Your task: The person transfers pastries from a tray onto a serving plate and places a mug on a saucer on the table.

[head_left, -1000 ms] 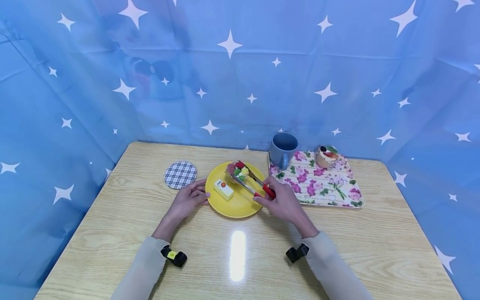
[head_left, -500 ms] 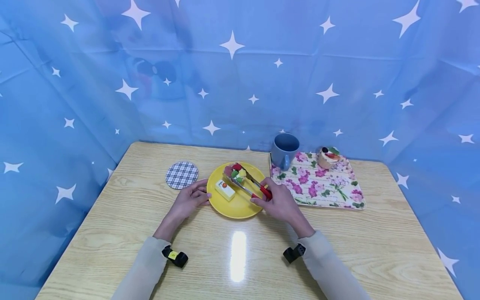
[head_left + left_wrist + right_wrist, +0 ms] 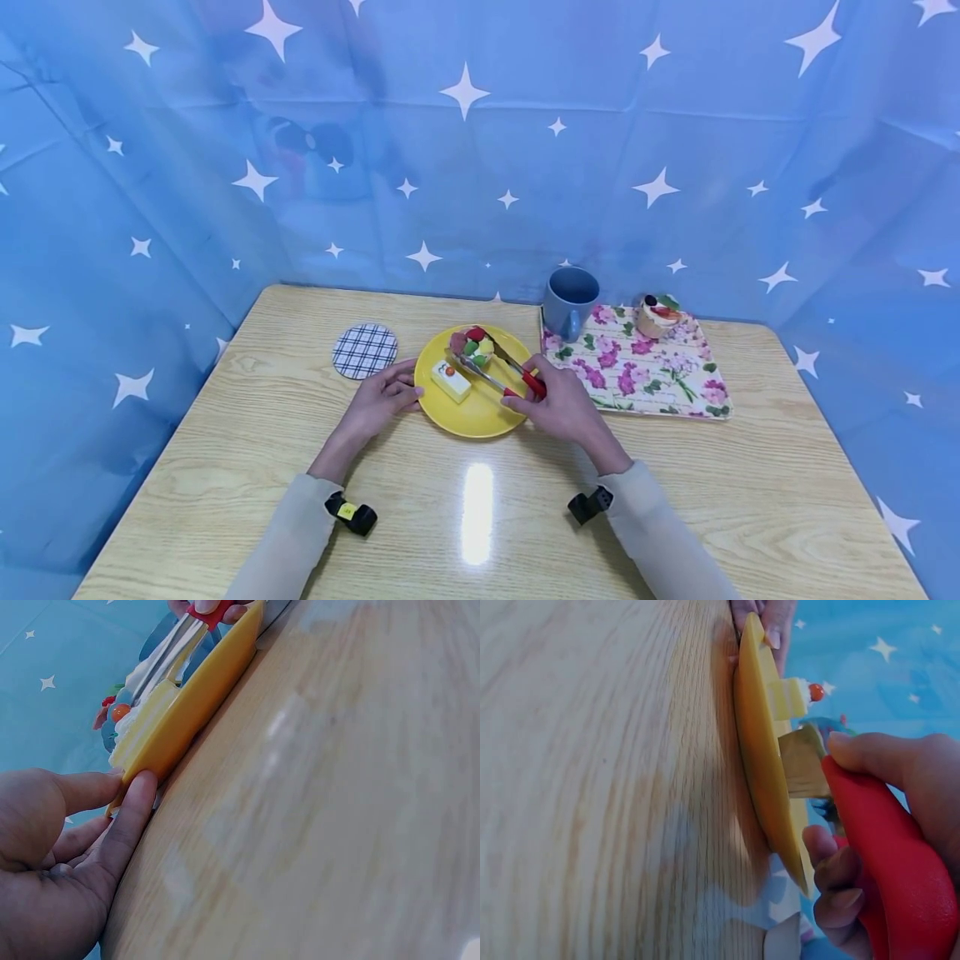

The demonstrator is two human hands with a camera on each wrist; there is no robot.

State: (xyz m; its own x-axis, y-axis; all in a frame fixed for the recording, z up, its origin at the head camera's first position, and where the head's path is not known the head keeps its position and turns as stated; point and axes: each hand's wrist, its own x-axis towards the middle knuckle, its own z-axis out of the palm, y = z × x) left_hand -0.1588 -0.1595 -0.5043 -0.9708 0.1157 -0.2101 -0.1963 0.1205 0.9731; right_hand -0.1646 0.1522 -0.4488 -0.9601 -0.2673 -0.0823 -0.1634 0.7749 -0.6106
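On the table lies a yellow plate [image 3: 480, 419]. My left hand [image 3: 377, 402] pinches its left rim, thumb above and fingers below, as the left wrist view shows. My right hand [image 3: 562, 406] grips red-handled metal tongs [image 3: 534, 384] over the plate's right side. Their arms stand either side of a cupcake [image 3: 474, 344] topped with colourful fruit, at the back of the plate. Whether the cupcake touches the plate cannot be told. A slice of pale layered cake [image 3: 451, 382] with an orange-red ball on top sits on the plate's left part.
Right of the plate lies a flowered tray [image 3: 637, 392]. It bears a blue mug [image 3: 572, 304] at its back left corner and another fruit-topped cupcake [image 3: 657, 318] at the back. A round checked coaster [image 3: 364, 351] is behind my left hand. A blue starry curtain [image 3: 480, 167] hangs behind the table.
The tongs and the cupcake between them have shifted slightly left over the plate, toward the cake slice. My left hand keeps its place at the rim. Little moves in the last half second.
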